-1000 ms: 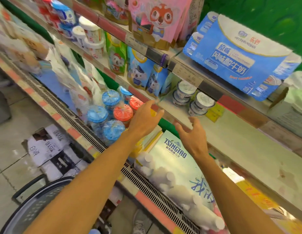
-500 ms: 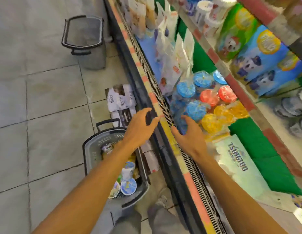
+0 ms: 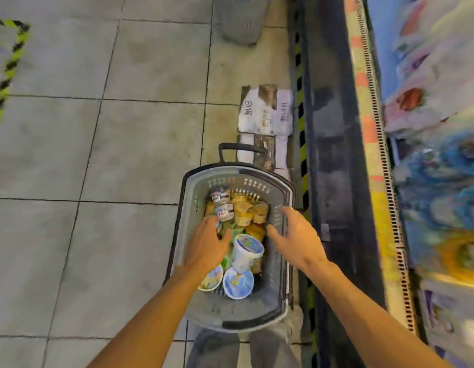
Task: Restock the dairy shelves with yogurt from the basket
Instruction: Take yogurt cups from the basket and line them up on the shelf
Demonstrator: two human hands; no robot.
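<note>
A grey basket (image 3: 217, 312) stands on the tiled floor in front of my legs. It holds several yogurt cups: white tubs with blue lids (image 3: 248, 249), yellow cups (image 3: 244, 211) and small packs at the far end. My left hand (image 3: 206, 243) is over the cups inside the basket, fingers spread and relaxed, holding nothing. My right hand (image 3: 297, 237) hovers over the basket's right rim, fingers spread, empty. The dairy shelves (image 3: 437, 181) run along the right, blurred by motion.
Flattened cardboard packaging (image 3: 266, 112) lies on the floor beyond the basket, against the dark base of the shelving (image 3: 334, 155). A second grey basket (image 3: 241, 19) stands farther along. Yellow-black floor tape (image 3: 7, 67) marks the far left.
My view has swung down from the shelves to the floor basket. Both hands have dropped from the shelf edge to over the basket, the left now among the cups.
</note>
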